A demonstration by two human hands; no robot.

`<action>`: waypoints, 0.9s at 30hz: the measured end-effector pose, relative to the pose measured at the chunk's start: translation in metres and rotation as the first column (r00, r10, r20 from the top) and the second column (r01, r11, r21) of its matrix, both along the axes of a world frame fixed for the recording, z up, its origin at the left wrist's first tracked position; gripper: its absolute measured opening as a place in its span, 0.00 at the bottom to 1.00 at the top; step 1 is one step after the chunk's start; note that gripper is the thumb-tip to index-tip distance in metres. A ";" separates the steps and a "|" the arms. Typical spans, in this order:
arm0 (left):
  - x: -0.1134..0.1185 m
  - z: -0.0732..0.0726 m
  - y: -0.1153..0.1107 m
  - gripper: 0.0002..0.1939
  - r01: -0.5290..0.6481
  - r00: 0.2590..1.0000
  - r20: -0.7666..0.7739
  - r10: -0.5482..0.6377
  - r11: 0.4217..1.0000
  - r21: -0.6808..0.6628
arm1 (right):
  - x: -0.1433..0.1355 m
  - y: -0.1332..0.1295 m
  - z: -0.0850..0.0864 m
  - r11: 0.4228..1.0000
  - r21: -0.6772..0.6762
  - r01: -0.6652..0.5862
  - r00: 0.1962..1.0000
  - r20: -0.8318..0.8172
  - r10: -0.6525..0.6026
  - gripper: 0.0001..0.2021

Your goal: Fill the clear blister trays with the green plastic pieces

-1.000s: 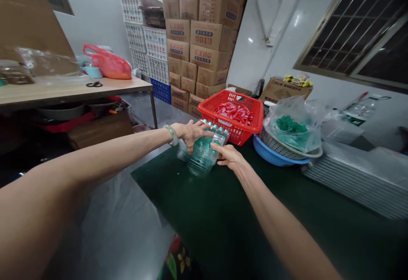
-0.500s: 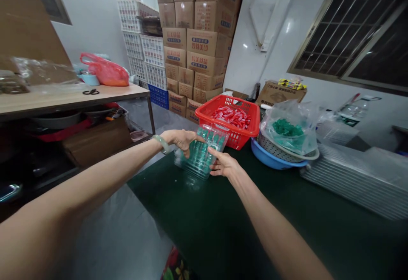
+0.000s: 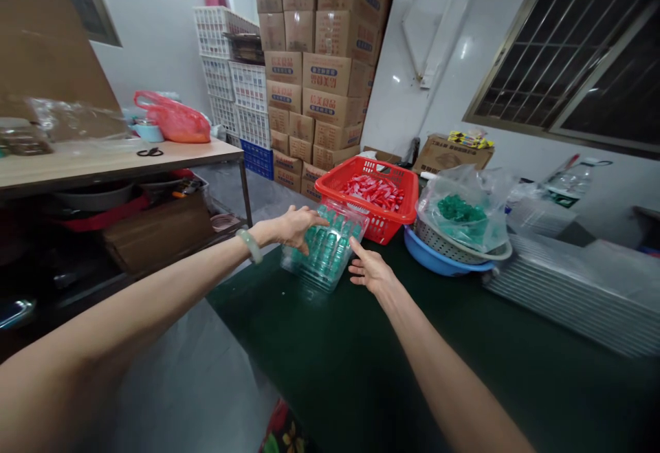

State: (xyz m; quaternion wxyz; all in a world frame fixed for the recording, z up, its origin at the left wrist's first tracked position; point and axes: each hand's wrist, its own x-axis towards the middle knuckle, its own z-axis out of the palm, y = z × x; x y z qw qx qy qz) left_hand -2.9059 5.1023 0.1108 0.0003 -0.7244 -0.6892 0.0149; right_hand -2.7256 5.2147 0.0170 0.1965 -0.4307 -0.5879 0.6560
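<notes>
1 clear plastic tray [image 3: 320, 284] filled with green pieces [image 3: 337, 243] is found by the far-left edge of the dark green tabletop [image 3: 361, 350], beyond its left corner and just in front of the red basket [image 3: 403, 212]; contact with the basket cannot be confirmed. The left hand [image 3: 295, 228] is spread over the tray's left side; whether the tray is gripped there cannot be told. The right hand [image 3: 372, 271] is held open at the right side, with no grasp evident. It is judged that the tray is best steadied from 2 opposite sides with light, even pressure, since thin plastic is easily dented. A margin from the tabletop's edge should be kept.
</notes>
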 end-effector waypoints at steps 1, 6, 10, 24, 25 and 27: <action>0.000 -0.004 -0.006 0.35 0.007 1.000 -0.008 -0.006 0.999 0.051 | 0.001 0.000 0.000 0.997 0.071 0.029 0.999 0.010 -0.030 0.34; -0.001 -0.030 -0.026 0.29 0.030 1.000 0.000 -0.031 0.974 0.224 | 0.001 0.007 0.001 0.849 0.493 0.191 0.980 -0.047 -0.193 0.32; -0.005 -0.043 -0.021 0.29 0.043 0.997 0.043 -0.057 0.964 0.264 | -0.015 0.021 0.009 0.342 0.939 -0.025 0.990 0.070 -0.119 0.25; -0.007 -0.053 -0.024 0.29 0.128 0.991 -0.079 -0.108 0.934 0.335 | -0.053 0.062 0.039 0.268 0.682 -0.681 0.719 0.691 0.069 0.22; -0.007 -0.053 -0.024 0.30 0.129 0.991 -0.087 -0.105 0.934 0.334 | -0.056 0.064 0.040 0.265 0.671 -0.693 0.707 0.704 0.065 0.22; -0.007 -0.054 -0.024 0.31 0.125 0.990 -0.100 -0.096 0.933 0.339 | -0.063 0.066 0.042 0.266 0.654 -0.708 0.685 0.727 0.037 0.21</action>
